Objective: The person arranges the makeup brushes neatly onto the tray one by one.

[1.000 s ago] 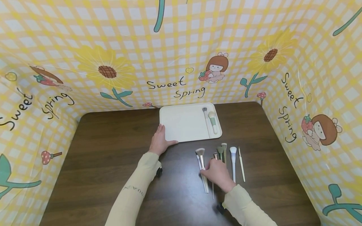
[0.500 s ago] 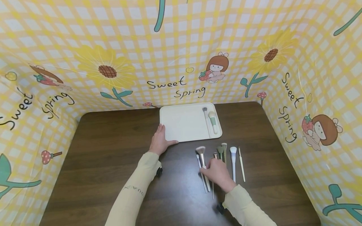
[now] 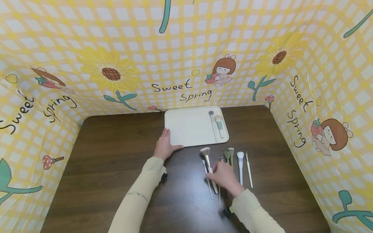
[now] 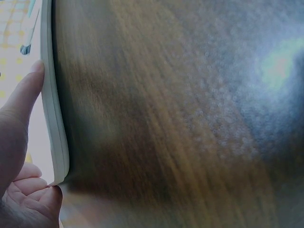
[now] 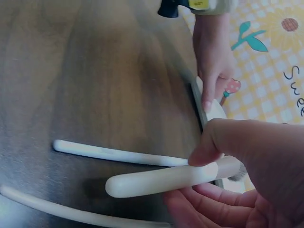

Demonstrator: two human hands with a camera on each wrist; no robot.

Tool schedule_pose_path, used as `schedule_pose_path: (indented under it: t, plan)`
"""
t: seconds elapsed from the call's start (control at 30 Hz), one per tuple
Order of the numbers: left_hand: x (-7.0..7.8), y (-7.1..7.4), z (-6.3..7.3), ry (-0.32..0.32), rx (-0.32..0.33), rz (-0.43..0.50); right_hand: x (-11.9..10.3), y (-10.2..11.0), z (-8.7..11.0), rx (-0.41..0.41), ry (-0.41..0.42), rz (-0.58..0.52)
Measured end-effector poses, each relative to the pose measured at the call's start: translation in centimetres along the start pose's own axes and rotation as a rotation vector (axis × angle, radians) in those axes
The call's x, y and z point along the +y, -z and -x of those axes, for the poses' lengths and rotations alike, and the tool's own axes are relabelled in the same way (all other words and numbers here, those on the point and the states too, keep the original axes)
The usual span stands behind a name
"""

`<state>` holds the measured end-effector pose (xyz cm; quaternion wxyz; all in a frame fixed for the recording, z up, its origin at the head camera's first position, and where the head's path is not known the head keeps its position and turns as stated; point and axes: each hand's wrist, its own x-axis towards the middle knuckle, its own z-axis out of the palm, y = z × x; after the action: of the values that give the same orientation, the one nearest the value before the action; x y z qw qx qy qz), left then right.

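Observation:
My right hand [image 3: 224, 174] pinches a large makeup brush [image 3: 207, 157] by its pale handle, thumb on one side and fingers on the other. In the right wrist view, the thick white handle [image 5: 156, 183] of that brush hangs close over the table, its rounded end toward the camera. My left hand [image 3: 164, 145] grips the near left corner of a white tray [image 3: 189, 127], thumb along the front rim and fingers round the side. On the tray's right side lie a slim brush [image 3: 213, 124] and a green-and-white brush [image 3: 219, 126].
A thin brush [image 3: 208, 181] lies just left of the held one. Right of it are a dark green brush [image 3: 227, 156], a blue-and-white brush [image 3: 240, 166] and a slim white brush [image 3: 249, 171], with others partly behind the hand. Patterned cloth [image 3: 186, 48] walls the dark wooden table [image 3: 116, 145].
The large brush has risen slightly and shifted toward the tray in my right hand, its bristle end farther from me. My left hand and the tray have stayed put.

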<state>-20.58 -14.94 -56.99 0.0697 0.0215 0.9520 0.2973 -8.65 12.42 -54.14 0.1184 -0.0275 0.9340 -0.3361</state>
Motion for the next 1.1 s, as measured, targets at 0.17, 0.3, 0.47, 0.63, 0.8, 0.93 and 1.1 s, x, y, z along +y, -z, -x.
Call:
schedule_pose_path:
  t: [0.17, 0.3, 0.47, 0.63, 0.8, 0.93, 1.1]
  plan:
    - [-0.1, 0.0, 0.0, -0.004, 0.006, -0.001, 0.0, 0.7, -0.5, -0.001, 0.003, -0.013]
    - [-0.1, 0.0, 0.0, -0.005, 0.007, -0.003, 0.0, 1.2, -0.9, -0.003, 0.012, -0.047]
    - [-0.1, 0.0, -0.1, 0.001, 0.007, -0.008, 0.0, 1.8, -1.1, -0.006, 0.023, -0.074]
    - [0.0, 0.0, -0.1, -0.002, 0.010, 0.001, -0.1, 2.2, -1.5, 0.012, 0.029, -0.099]
    - [0.0, 0.0, 0.0, 0.000, 0.013, 0.007, -0.4, 2.7, -1.9, 0.068, 0.057, -0.107]
    - [0.1, 0.0, 0.0, 0.002, 0.013, 0.004, -0.6, 3.1, -2.4, 0.116, 0.072, -0.114]
    - [0.2, 0.0, 0.1, 0.000, 0.013, 0.000, -0.9, 3.7, -3.3, 0.152, 0.074, -0.130]
